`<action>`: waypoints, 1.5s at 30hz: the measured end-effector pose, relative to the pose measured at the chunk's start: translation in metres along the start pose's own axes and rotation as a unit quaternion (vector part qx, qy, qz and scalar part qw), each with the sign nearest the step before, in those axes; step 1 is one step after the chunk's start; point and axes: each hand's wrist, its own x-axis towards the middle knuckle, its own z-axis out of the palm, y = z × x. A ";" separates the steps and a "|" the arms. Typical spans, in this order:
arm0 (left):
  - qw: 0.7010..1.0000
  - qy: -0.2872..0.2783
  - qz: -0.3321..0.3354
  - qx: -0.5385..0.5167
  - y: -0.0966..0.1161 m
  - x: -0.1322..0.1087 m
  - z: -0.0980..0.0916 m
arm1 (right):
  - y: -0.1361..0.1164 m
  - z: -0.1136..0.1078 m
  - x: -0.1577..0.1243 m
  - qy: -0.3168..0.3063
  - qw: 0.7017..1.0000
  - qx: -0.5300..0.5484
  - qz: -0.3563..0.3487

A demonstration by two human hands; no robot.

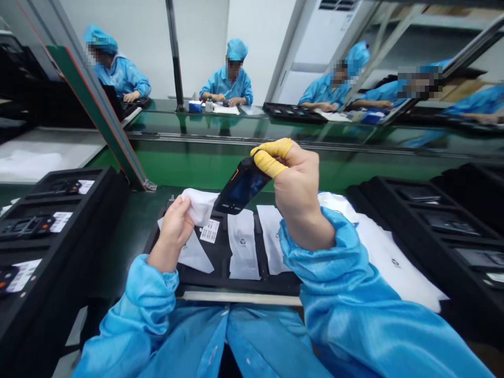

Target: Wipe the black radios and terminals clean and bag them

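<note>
My right hand (297, 184), with yellow finger cots on the thumb and a finger, pinches the upper end of a black smartphone (242, 186). The phone hangs tilted, its lower end toward the left. Closed around a white plastic bag (200, 206), my left hand (176, 223) holds it close to the phone's lower end. Below both hands lies a black foam tray (220, 262) with compartments. White sleeves with a printed recycling mark (243, 249) lie in it, and a label sheet (210, 231) shows near the left sleeve.
Black trays holding devices and labels (61, 220) stand at the left. More device trays (444, 210) are stacked at the right, beside a pile of white bags (378, 252). A slanted metal post (106, 100) rises at left. Several people in blue work across the green bench (189, 163).
</note>
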 end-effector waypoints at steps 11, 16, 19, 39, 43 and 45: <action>0.981 -0.015 0.014 0.194 -0.017 -0.018 0.017 | -0.003 -0.015 -0.002 0.031 0.999 -0.005 -0.002; 0.940 -0.026 0.083 0.330 -0.005 -0.029 0.016 | -0.014 -0.023 0.002 0.047 0.996 -0.056 -0.045; 0.903 -0.068 0.135 0.402 -0.002 -0.034 0.017 | -0.016 -0.021 0.004 0.045 0.995 -0.071 -0.055; 0.916 -0.027 0.128 0.380 0.002 -0.046 0.017 | 0.002 0.008 -0.004 -0.014 1.000 -0.016 0.010; 0.923 -0.071 0.128 0.355 0.002 -0.048 0.023 | -0.006 0.011 -0.004 -0.070 0.997 -0.025 0.024; 0.921 -0.087 0.146 0.349 0.003 -0.048 0.026 | -0.006 0.015 -0.007 -0.101 0.994 -0.020 0.034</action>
